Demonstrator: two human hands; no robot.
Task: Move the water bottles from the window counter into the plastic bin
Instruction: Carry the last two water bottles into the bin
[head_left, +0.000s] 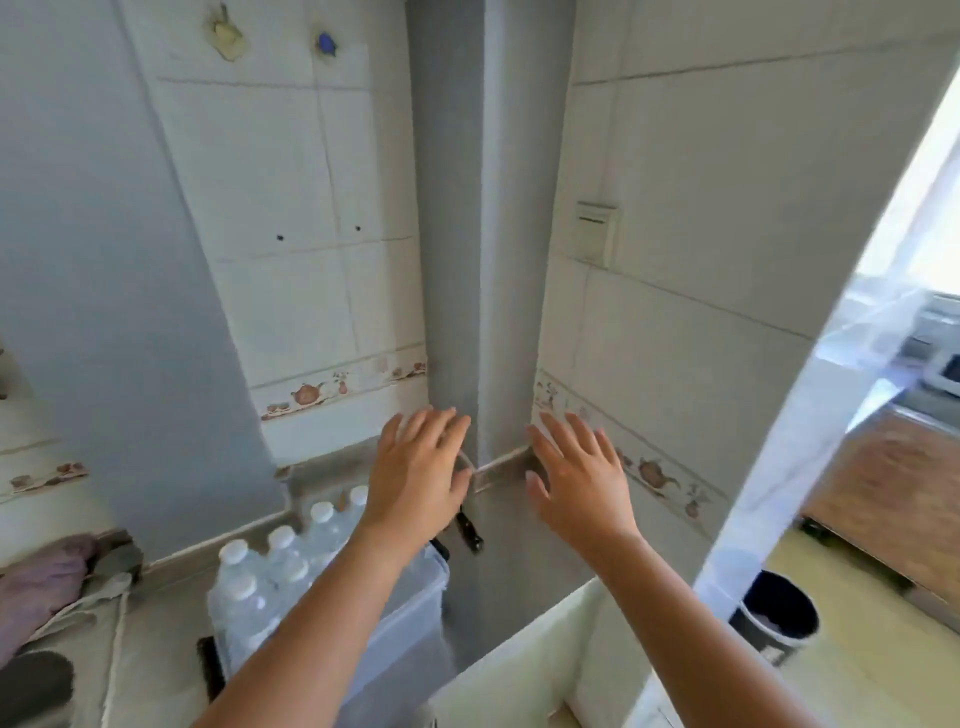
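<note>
I see clear plastic water bottles with white caps (270, 566) upright, caps up, inside translucent plastic bin (410, 618) on tabletop (156, 623). Left hand (415, 467), right hand (576, 478) splayed, empty, above.

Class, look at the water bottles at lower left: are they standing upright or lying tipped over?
Upright. The water bottles show their white caps pointing up in a packed cluster; whether they already stand inside the plastic bin cannot be told.

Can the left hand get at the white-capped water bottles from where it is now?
Probably yes. The left hand is open and empty, raised above the water bottles, whose white caps stand exposed with nothing over them. Only the person's own forearm crosses the nearer ones.
</note>
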